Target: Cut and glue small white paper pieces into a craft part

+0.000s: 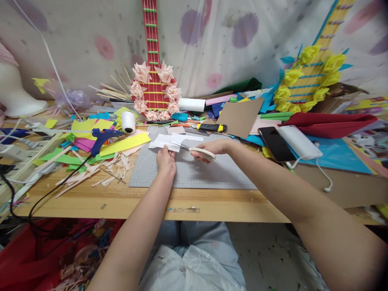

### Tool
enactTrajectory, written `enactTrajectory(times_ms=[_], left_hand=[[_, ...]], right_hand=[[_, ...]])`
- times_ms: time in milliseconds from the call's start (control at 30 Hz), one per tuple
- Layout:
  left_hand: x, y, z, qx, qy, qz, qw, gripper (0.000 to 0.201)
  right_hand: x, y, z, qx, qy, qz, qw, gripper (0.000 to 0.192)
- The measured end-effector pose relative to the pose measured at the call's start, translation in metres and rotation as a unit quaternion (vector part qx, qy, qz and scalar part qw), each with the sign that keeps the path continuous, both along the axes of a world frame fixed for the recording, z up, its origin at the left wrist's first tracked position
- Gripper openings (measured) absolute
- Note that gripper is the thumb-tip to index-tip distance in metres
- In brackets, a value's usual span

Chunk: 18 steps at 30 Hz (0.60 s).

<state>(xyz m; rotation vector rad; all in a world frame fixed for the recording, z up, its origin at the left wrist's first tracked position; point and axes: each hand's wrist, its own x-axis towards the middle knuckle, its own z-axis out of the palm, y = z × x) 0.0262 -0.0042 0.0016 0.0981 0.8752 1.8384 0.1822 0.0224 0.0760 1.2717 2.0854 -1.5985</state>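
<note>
My left hand [166, 161] pinches the near edge of a white sheet of paper [169, 140] that lies over the grey cutting mat [194, 173]. My right hand [212, 148] grips cream-handled scissors [198, 152], whose blades point left into the paper beside my left fingers. Both hands work over the far part of the mat, close together.
A blue glue gun [101, 137] with a black cord lies left among coloured paper scraps. A white thread spool [128, 121], a yellow-black utility knife [212, 127], a brown card [239, 117], a phone [275, 143] and a white power bank [298, 141] surround the mat. Paper guitars [153, 81] lean at the back.
</note>
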Motion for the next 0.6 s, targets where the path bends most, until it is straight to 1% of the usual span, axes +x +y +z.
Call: enactTrajectory(times_ms=[267,433,600], left_hand=[[-0.0002,0.0001,0.0002,0.0,-0.01,0.001,1.0,0.01],[-0.0004,0.0003,-0.0004,-0.002,-0.009,0.001,1.0,0.01],[-0.0008,0.0003,-0.0002,-0.004,-0.008,0.0,1.0,0.009]], right_hand=[[0.0009,0.0021,0.0007,0.011,-0.008,0.006,1.0,0.054],[0.0016,0.0024,0.0002,0.001,0.005,0.004,1.0,0.053],[0.0025,0.0027,-0.0006,0.011,0.012,0.001,1.0,0.05]])
